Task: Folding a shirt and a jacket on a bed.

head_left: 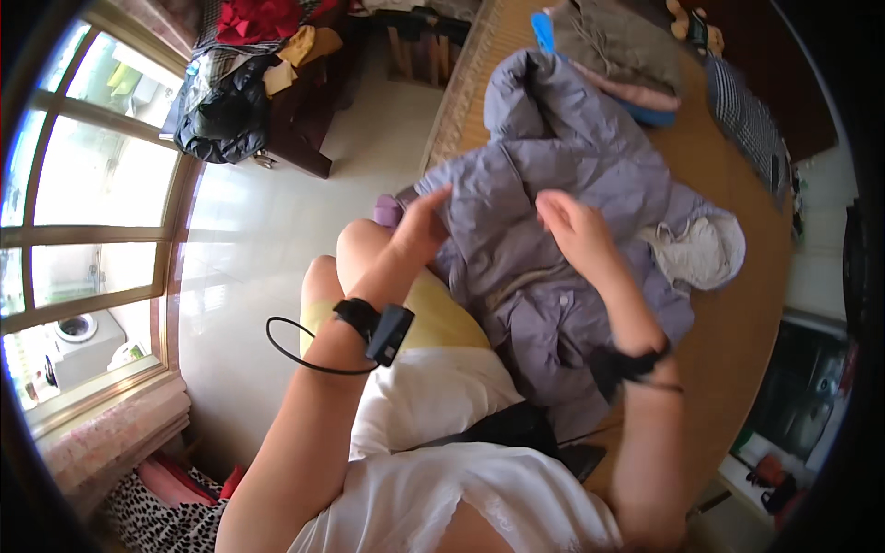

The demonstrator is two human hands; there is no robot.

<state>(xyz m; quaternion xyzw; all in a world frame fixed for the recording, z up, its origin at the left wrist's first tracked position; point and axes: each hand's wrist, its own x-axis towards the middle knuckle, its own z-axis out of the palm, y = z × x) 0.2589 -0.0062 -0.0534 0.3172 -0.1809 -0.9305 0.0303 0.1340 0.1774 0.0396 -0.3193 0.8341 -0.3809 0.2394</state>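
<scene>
**Both hands on the jacket, left at its edge**

A lilac padded jacket (562, 184) lies spread on a woven mat (728, 304) on what looks like a bed, its near part hanging over the edge toward the person's lap. Its long axis runs from the lower hem near the lap up and slightly left toward the far end of the mat; the pale-lined hood (705, 249) sticks out to the right.

The left hand (419, 226) is at the jacket's left edge, fingers closed on a fold of the cloth, wrist bent and forearm rising from the lower left. The right hand (572, 230) rests on the middle of the jacket, directly to the right of the left hand, fingers curled loosely against the fabric; whether it pinches any cloth cannot be told. The two hands are near each other, with a stretch of jacket between them. Each wrist wears a black band (378, 327).

Folded clothes (618, 46) lie beyond the jacket.
</scene>
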